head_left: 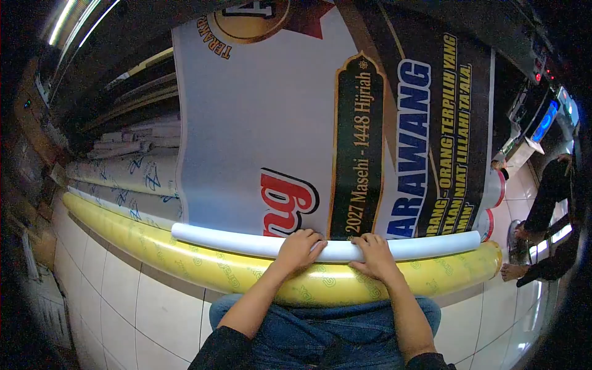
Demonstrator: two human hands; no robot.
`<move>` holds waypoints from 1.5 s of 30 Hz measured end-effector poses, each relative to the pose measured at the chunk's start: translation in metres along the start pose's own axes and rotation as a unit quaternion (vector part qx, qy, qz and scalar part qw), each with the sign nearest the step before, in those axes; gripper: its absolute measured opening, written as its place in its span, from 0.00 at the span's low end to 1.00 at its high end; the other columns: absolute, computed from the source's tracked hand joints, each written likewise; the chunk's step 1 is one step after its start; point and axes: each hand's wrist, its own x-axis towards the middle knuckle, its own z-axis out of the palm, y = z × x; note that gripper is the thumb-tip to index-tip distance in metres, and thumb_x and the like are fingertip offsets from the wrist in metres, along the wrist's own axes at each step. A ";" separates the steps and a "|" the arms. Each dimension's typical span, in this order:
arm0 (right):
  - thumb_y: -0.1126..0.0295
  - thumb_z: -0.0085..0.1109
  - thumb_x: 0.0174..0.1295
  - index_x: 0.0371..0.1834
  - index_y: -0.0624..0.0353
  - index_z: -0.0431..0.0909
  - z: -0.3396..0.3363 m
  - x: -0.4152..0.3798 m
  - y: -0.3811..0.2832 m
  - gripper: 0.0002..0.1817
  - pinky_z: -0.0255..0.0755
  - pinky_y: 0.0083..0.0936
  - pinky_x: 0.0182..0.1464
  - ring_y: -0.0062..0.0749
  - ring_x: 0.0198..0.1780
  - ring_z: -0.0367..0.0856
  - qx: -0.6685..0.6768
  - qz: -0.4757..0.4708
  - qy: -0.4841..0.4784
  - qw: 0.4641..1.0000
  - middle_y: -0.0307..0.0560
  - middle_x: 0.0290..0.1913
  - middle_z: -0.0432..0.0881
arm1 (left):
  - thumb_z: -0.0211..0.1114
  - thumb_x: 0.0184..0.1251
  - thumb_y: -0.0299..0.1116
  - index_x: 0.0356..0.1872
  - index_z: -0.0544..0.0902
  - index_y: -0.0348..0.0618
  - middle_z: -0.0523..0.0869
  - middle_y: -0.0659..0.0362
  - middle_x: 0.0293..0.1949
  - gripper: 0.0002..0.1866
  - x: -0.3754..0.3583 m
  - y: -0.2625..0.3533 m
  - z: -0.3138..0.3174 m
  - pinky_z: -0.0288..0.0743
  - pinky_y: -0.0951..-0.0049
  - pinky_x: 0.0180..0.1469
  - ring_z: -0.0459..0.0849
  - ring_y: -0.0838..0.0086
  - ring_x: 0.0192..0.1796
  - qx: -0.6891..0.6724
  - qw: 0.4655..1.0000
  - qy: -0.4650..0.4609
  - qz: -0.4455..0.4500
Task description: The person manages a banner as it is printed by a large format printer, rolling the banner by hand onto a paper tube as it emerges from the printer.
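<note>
A large printed banner (259, 123) hangs in front of me, its lower end wound into a white roll (228, 240). My left hand (299, 251) lies over the middle of that roll, fingers curled across its top. A short way to the right, my right hand (375, 254) grips the same roll, thumb on the near side and fingers over the far side. Beneath the roll runs a long, thick yellow wrapped roll (185, 262) with green lettering, close against my knees.
Several white wrapped rolls (117, 176) lie at the left behind the banner. Dark machinery (123, 37) stands above. At the right, a person's bare foot (513, 271) is on the tiled floor (160, 308), near a lit screen (545, 121).
</note>
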 end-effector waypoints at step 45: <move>0.55 0.78 0.49 0.65 0.50 0.74 -0.002 -0.002 -0.004 0.38 0.64 0.47 0.66 0.51 0.63 0.71 -0.006 -0.006 0.010 1.000 0.51 0.59 0.76 | 0.59 0.74 0.46 0.42 0.87 0.42 0.85 0.50 0.40 0.17 -0.001 0.006 -0.008 0.78 0.54 0.50 0.84 0.52 0.45 0.008 1.000 0.004 0.004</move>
